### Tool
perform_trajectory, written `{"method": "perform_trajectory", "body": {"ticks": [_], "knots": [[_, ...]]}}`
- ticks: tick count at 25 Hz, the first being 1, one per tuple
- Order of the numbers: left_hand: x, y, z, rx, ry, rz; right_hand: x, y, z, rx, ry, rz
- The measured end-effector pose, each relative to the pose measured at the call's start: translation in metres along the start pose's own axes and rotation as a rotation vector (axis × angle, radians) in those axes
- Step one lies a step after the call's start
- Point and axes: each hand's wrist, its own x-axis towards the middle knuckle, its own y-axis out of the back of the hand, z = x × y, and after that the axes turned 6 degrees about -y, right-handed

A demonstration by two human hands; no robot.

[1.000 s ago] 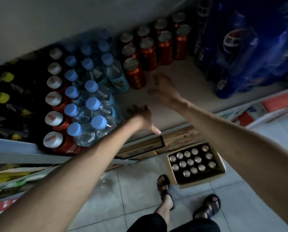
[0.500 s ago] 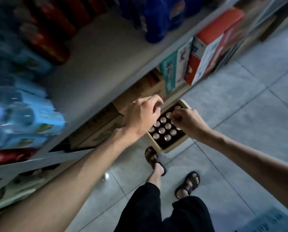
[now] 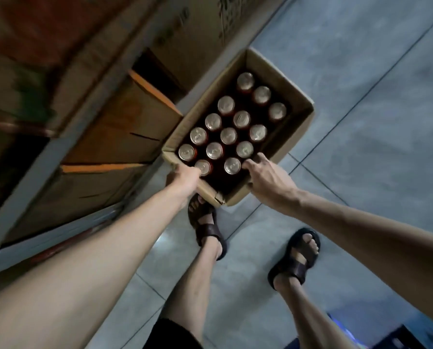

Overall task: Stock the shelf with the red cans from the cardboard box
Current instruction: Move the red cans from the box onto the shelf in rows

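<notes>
The grey tiled floor [image 3: 361, 122] is filling the right side, and the shelf [image 3: 97, 96] is running along the left, with brown cartons [image 3: 124, 127] lying in its low part. The cardboard box [image 3: 281, 81] is standing on the floor just beside the shelf, its top open, its long axis going from near left to far right. Inside it the red cans [image 3: 228, 136] are standing upright in three rows along that axis, with their silver tops pointing up toward the camera.

The left hand [image 3: 185, 177] is bending over the near left wall of the box, thumb outside and fingers curled inside against the can in that corner. I cannot tell whether it is grasping the can or only the wall. The right hand [image 3: 268, 180] is reaching in over the near right wall with its fingers spread and loose, holding nothing, the fingertips [image 3: 249, 162] arriving at the nearest cans.

The dark sandals [image 3: 296, 258] are standing near the box, the left one touching its near corner.
</notes>
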Motion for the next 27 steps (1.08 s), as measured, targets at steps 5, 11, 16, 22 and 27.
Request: {"method": "perform_trajectory", "body": {"ticks": [5, 11, 16, 22, 27], "knots": [[0.083, -0.047, -0.037, -0.119, 0.074, 0.01, 0.087, -0.094, -0.002, -0.275, 0.005, -0.04], [0.101, -0.054, -0.049, -0.035, 0.013, 0.039, 0.12, -0.126, -0.01, -0.464, 0.002, -0.027], [0.104, -0.044, -0.048, 0.027, 0.016, -0.017, 0.128, -0.123, -0.008, -0.498, 0.095, 0.0], [0.055, -0.026, -0.048, 0.444, -0.386, 0.019, 0.079, -0.072, 0.01, -0.166, 0.184, -0.07], [-0.012, 0.011, 0.003, 0.572, -0.857, -0.255, 0.009, 0.043, 0.018, 0.411, 0.206, -0.19]]}}
